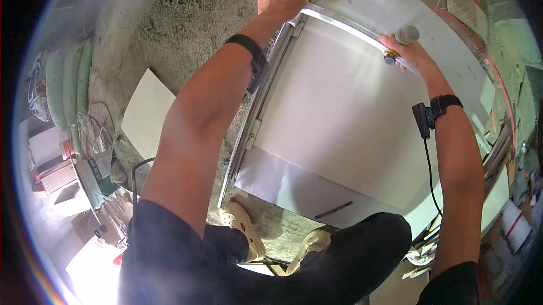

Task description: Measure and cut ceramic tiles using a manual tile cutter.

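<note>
A white sheet (339,107) lies over a larger pale board (277,176). Across its far part runs a long metal straightedge (345,24). My left hand (281,3) is closed over the straightedge's left end, beside a metal side rail (249,129); its fingertips are partly hidden. Farther right along the straightedge, my right hand (416,56) is closed around a small tool (407,34) with a grey cylindrical end and a brass-coloured fitting. The tool sits at the straightedge, its lower part hidden. A dark pen (334,210) lies on the board's near end.
Rough concrete floor (186,16) spreads to the left, with a loose white panel (148,115) on it. Green rolled bundles (69,81) and boxes stand at far left. A red hose (498,73) curves along the right. A black cable (431,175) hangs from my right wrist.
</note>
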Motion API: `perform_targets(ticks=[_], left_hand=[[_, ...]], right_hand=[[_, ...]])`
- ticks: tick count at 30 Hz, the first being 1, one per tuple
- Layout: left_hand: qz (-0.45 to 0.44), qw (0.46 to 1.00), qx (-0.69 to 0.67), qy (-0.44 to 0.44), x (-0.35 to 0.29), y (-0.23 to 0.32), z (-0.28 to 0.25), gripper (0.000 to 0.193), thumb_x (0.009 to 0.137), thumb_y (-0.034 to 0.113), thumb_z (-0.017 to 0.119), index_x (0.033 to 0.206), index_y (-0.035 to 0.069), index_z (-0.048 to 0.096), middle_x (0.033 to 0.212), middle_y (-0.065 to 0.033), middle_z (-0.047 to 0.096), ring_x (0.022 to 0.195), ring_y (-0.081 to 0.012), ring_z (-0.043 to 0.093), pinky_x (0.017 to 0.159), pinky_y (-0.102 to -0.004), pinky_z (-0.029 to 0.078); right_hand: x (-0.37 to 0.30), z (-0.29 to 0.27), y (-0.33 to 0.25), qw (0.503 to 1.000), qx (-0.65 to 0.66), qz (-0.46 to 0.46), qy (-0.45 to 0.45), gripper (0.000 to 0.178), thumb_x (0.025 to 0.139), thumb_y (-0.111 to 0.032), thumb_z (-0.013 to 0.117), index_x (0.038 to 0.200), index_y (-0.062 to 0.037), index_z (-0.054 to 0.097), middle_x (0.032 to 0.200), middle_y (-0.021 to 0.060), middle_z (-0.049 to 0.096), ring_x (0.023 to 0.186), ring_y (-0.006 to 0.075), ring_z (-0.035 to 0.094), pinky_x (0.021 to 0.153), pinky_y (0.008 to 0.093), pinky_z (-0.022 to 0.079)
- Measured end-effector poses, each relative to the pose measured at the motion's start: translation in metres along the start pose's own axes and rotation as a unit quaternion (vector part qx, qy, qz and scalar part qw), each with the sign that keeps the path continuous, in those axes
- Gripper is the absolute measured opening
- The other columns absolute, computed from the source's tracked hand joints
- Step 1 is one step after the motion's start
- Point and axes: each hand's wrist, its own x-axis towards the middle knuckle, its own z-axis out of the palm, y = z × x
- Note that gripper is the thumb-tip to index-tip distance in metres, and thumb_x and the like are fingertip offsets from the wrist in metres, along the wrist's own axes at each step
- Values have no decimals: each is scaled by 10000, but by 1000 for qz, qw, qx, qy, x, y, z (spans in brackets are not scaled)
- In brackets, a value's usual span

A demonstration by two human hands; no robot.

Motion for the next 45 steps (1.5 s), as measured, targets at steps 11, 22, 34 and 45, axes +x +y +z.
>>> perform_targets(ticks=[11, 22, 34, 45], left_hand=[[162, 970, 124, 129, 1, -36, 91, 210, 922, 169, 564, 1071, 35, 627, 1206, -212, 599, 988, -383, 610, 780, -568, 478], [-133, 979, -130, -77, -206, 2, -54, 342, 927, 359, 497, 1183, 187, 645, 990, -106, 727, 865, -303, 706, 713, -418, 543], [-210, 962, -90, -148, -424, -16, -90, 333, 891, 217, 518, 1188, 158, 655, 1012, -148, 705, 919, -352, 674, 805, -469, 529], [-163, 968, -173, 74, -334, -24, -70, 412, 956, 340, 540, 1306, 125, 571, 1223, -205, 638, 1122, -403, 605, 938, -486, 484]], right_hand=[[-3, 7, 1, 1000, -4, -6, 24, 713, 682, -788, 658, 871, -102, 608, 772, 33, 596, 609, 168, 548, 478, 336, 440], [-134, 143, 26, 994, -96, -52, 17, 714, 794, -674, 685, 1100, -54, 507, 848, 189, 678, 817, 369, 679, 734, 471, 523], [-283, 290, 22, 985, -158, -13, -64, 664, 854, -551, 668, 1199, -28, 450, 861, 240, 680, 832, 423, 686, 742, 526, 519], [-281, 177, 35, 973, -190, -110, -69, 569, 822, -309, 697, 1278, -96, 431, 1027, 225, 659, 959, 426, 646, 821, 500, 511]])
